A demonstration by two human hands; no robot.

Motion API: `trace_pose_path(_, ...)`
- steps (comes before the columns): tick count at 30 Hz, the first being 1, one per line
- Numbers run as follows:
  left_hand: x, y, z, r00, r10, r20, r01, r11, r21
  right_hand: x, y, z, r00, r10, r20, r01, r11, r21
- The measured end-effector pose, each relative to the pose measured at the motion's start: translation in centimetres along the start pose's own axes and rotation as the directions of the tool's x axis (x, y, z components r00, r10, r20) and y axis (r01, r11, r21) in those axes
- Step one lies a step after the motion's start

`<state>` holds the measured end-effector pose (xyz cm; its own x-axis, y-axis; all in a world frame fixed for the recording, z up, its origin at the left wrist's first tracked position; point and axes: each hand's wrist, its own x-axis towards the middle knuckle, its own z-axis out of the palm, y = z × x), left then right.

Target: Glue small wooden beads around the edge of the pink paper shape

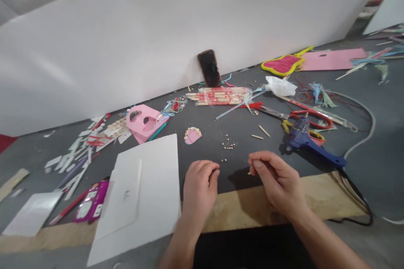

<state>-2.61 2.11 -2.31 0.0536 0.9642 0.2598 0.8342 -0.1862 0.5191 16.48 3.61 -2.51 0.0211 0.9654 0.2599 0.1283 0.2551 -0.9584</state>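
My left hand (199, 185) rests on the dark table near its front edge, fingers curled in and pressed together; I cannot make out anything in them. My right hand (275, 178) hovers just to the right, fingertips pinched on a tiny pale bead (250, 172). Between and beyond the hands lies a small scatter of pale beads (229, 143). A small pink half-round piece edged with beads (192, 135) lies farther back, left of the scatter.
White paper sheets (143, 189) lie at the left. A blue glue gun (307, 141) with its cord, red scissors (303, 115), a packet of sticks (221, 94), pink foam cut-outs (145, 122) and a phone (209, 68) against the white wall (158, 29) surround the work spot.
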Motion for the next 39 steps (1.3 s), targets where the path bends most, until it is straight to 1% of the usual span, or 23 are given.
trace_pose_path(2, 0.1, 0.8, 0.3, 1.000, 0.022, 0.000, -0.022, 0.999, -0.029, 0.2, 0.0, -0.3, 0.994, 0.098, -0.051, -0.087, 0.981, 0.172)
trace_pose_path(5, 0.4, 2.3, 1.0, 0.997, 0.071, 0.019, -0.070, 0.996, -0.052, 0.5, 0.2, -0.9, 0.961, 0.266, -0.068, -0.214, 0.879, 0.425)
trace_pose_path(7, 0.6, 3.2, 1.5, 0.994, 0.102, 0.045, -0.100, 0.994, -0.053, 0.7, 0.3, -1.3, 0.936, 0.348, -0.041, -0.278, 0.809, 0.517)
trace_pose_path(9, 0.8, 4.0, 2.0, 0.988, 0.129, 0.085, -0.127, 0.991, -0.036, 0.7, 0.3, -1.6, 0.921, 0.390, -0.010, -0.320, 0.768, 0.555)
trace_pose_path(12, 1.3, 5.1, 2.6, 0.976, 0.151, 0.158, -0.154, 0.988, 0.005, 0.8, -0.1, -2.1, 0.907, 0.420, 0.016, -0.340, 0.710, 0.616)
trace_pose_path(15, 1.9, 6.2, 3.0, 0.962, 0.159, 0.223, -0.166, 0.986, 0.011, 1.1, -0.4, -2.8, 0.895, 0.442, 0.063, -0.361, 0.632, 0.686)
trace_pose_path(18, 2.6, 7.3, 3.3, 0.948, 0.174, 0.268, -0.175, 0.984, -0.022, 1.4, -0.6, -3.4, 0.881, 0.455, 0.128, -0.391, 0.550, 0.738)
trace_pose_path(20, 3.0, 7.8, 3.5, 0.937, 0.187, 0.297, -0.174, 0.982, -0.070, 1.7, -0.6, -3.6, 0.875, 0.459, 0.157, -0.406, 0.516, 0.754)
trace_pose_path(22, 3.4, 8.1, 3.6, 0.930, 0.192, 0.312, -0.166, 0.980, -0.108, 1.8, -0.7, -3.8, 0.870, 0.460, 0.176, -0.415, 0.492, 0.765)
trace_pose_path(25, 3.6, 8.4, 3.7, 0.932, 0.194, 0.307, -0.167, 0.980, -0.112, 1.8, -0.9, -3.8, 0.867, 0.455, 0.202, -0.421, 0.453, 0.786)
trace_pose_path(30, 3.4, 8.4, 3.4, 0.937, 0.179, 0.300, -0.163, 0.984, -0.078, 1.9, -1.3, -3.6, 0.849, 0.436, 0.298, -0.460, 0.333, 0.823)
trace_pose_path(32, 3.2, 8.2, 3.1, 0.941, 0.173, 0.289, -0.161, 0.985, -0.068, 2.1, -1.5, -3.5, 0.846, 0.443, 0.296, -0.465, 0.342, 0.817)
trace_pose_path(33, 3.1, 8.0, 2.8, 0.946, 0.171, 0.276, -0.159, 0.985, -0.067, 2.2, -1.7, -3.6, 0.848, 0.446, 0.285, -0.463, 0.364, 0.808)
trace_pose_path(35, 3.0, 7.5, 2.2, 0.960, 0.156, 0.233, -0.145, 0.987, -0.063, 2.3, -2.0, -3.9, 0.859, 0.448, 0.247, -0.453, 0.442, 0.774)
trace_pose_path(37, 2.8, 6.5, 1.4, 0.976, 0.120, 0.182, -0.114, 0.993, -0.042, 2.0, -2.2, -4.9, 0.879, 0.434, 0.196, -0.433, 0.557, 0.708)
trace_pose_path(38, 2.7, 5.9, 0.9, 0.983, 0.096, 0.159, -0.094, 0.995, -0.021, 1.6, -2.1, -5.7, 0.895, 0.415, 0.163, -0.413, 0.635, 0.652)
trace_pose_path(39, 2.6, 5.2, 0.5, 0.988, 0.074, 0.137, -0.075, 0.997, 0.005, 1.1, -2.0, -6.7, 0.917, 0.380, 0.122, -0.379, 0.731, 0.568)
